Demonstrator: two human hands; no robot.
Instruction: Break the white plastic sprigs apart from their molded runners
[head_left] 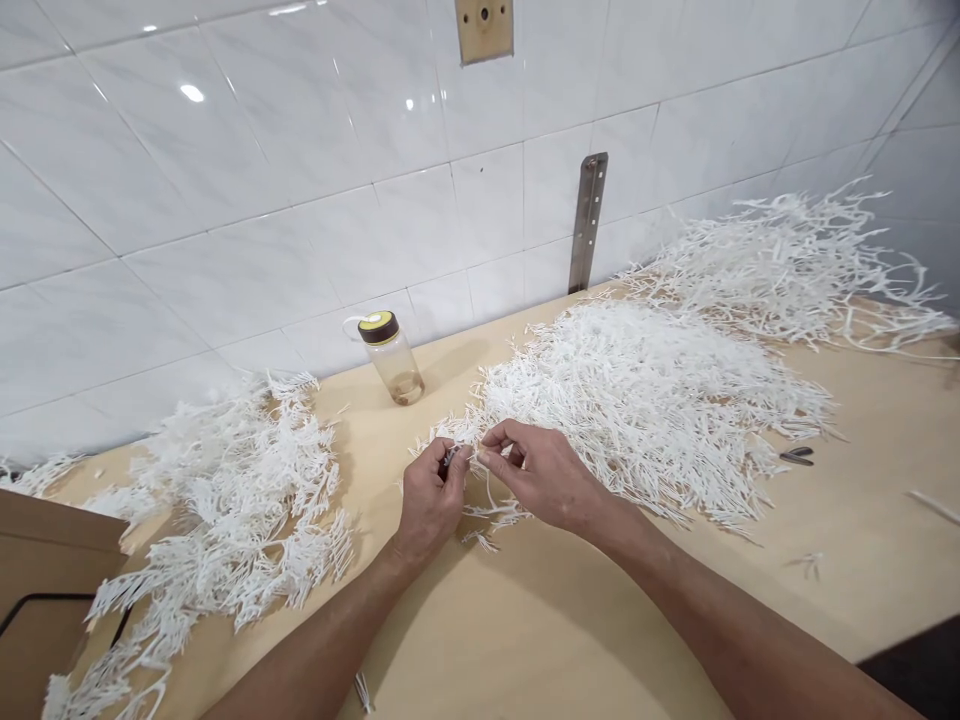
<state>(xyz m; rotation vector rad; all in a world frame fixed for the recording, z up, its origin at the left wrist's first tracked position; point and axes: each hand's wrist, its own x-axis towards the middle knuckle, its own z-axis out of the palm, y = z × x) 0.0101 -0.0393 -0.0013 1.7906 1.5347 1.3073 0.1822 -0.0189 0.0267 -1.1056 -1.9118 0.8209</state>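
Note:
My left hand point(433, 502) is closed, thumb against the curled fingers, with a small dark piece point(450, 455) partly showing between them; its kind is hidden. Close beside it, my right hand point(551, 478) pinches the end of a thin white strand between thumb and forefinger. The two sets of fingertips nearly meet. Below them, thin branched white sprigs point(499, 514) lie on the tabletop. Just behind and right of my hands spreads a large heap of white plastic-looking strands point(645, 390).
A second white heap point(247, 490) lies left, beside a brown cardboard box point(52, 570). A clear bottle point(394, 365) with a dark and yellow-green lid stands near the tiled wall point(300, 150). Longer strands point(787, 265) lie far right. A small dark-handled tool point(797, 456) rests right of the heap.

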